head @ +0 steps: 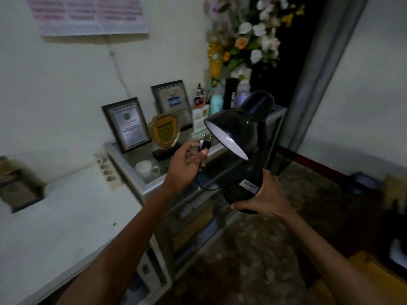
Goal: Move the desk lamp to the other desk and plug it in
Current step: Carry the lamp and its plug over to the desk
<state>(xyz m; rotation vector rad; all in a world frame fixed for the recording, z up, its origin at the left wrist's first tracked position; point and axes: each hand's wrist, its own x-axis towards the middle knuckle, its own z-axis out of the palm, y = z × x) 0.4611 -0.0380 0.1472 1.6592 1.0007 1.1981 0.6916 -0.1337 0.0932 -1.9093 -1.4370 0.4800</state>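
A black desk lamp (244, 133) with a white inner shade hangs in mid-air at the centre. My right hand (264, 199) grips its round base from below. My left hand (187, 161) pinches the lamp's black two-pin plug (204, 144), prongs pointing up, just left of the shade. The black cord (204, 183) loops from the plug down to the base. A white power strip (109, 170) with several sockets is on the wall to the left, between the white desk (66, 227) and a glass cabinet (132, 172).
The glass-topped cabinet carries two framed certificates (126, 124), a gold shield plaque (164, 133), bottles (217, 104) and a flower arrangement (253, 36); a white mug (146, 169) sits under the glass. Patterned floor lies to the right, with a yellow-brown surface (374, 278) at the lower right.
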